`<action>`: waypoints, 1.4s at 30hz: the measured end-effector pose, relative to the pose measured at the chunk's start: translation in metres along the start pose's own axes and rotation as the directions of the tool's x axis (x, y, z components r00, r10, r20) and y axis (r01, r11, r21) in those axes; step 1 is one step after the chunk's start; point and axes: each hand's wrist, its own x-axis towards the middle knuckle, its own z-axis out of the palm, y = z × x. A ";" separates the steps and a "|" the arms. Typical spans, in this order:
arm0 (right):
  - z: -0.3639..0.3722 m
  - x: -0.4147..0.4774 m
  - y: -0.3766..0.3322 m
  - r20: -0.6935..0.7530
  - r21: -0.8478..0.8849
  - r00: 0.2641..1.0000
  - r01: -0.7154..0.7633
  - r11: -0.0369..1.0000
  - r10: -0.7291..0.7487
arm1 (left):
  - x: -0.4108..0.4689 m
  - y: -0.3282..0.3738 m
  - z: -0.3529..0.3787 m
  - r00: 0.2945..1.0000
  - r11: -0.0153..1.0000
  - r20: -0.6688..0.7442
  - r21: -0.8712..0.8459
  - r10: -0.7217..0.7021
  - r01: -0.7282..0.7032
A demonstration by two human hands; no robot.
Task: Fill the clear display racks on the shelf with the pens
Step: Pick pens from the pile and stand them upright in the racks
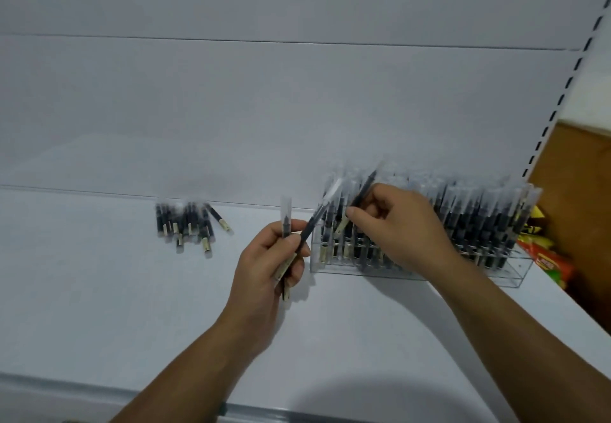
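Observation:
A clear display rack [515, 273] stands at the right of the white shelf [99, 307], holding several upright black pens with clear caps. My left hand [267, 264] grips two pens [286, 221] just left of the rack, their caps pointing up. Over the rack's left end, my right hand [400, 224] pinches one black pen [362, 192], tilted, its lower end among the standing pens. A loose pile of several pens [188, 224] lies on the shelf near the back wall, to the left of both hands.
The shelf's back panel rises behind. A slotted upright [562, 92] runs along the right side. Colourful packets [545, 260] and a brown cardboard box [575, 191] sit beyond the shelf's right end. The shelf's front edge [99, 389] is near me.

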 end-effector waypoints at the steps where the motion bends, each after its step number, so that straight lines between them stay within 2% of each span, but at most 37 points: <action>1: 0.000 0.001 0.000 0.010 -0.042 1.000 0.006 0.999 -0.006 | 0.000 0.000 0.000 1.000 1.000 0.001 -0.002 0.000 0.000; 7: 0.001 0.007 -0.008 0.154 -0.244 0.987 0.082 0.966 -0.045 | 0.000 -0.001 0.001 1.000 1.000 -0.014 -0.015 -0.003 0.003; 12: 0.012 0.008 -0.007 0.200 -0.348 0.979 0.098 0.932 -0.028 | 0.001 -0.001 0.000 1.000 1.000 -0.003 -0.002 -0.009 0.009; 20: 0.013 0.000 -0.004 0.217 -0.321 0.976 0.038 0.946 0.034 | 0.001 -0.004 0.002 1.000 1.000 -0.011 0.008 -0.027 0.027; 23: 0.004 -0.011 -0.001 0.172 -0.240 0.985 0.014 0.971 0.028 | 0.001 -0.003 0.002 1.000 1.000 -0.007 0.002 -0.028 0.028; 25: 0.000 -0.020 -0.002 0.123 -0.119 0.992 0.000 0.993 0.014 | 0.001 -0.003 0.002 1.000 1.000 -0.001 0.008 -0.028 0.028; 27: -0.002 -0.026 -0.008 0.178 0.198 0.984 -0.066 0.978 0.031 | 0.002 -0.003 0.002 1.000 0.999 0.014 0.021 -0.028 0.027; 29: -0.002 -0.031 -0.015 0.270 0.489 0.963 -0.154 0.858 0.019 | 0.002 -0.003 0.003 0.999 0.999 0.028 0.031 -0.031 0.030; 30: -0.001 -0.032 -0.017 0.281 0.555 0.960 -0.173 0.814 0.013 | 0.002 -0.003 0.004 0.999 0.999 0.033 0.034 -0.033 0.032; 37: 0.010 -0.030 -0.022 0.232 0.681 0.968 -0.233 0.694 0.098 | -0.001 -0.005 0.007 0.998 0.999 0.057 0.037 -0.032 0.030; 42: 0.010 -0.029 -0.021 0.250 0.669 0.966 -0.223 0.709 0.068 | -0.001 -0.007 0.008 0.995 0.998 0.091 0.068 -0.025 0.019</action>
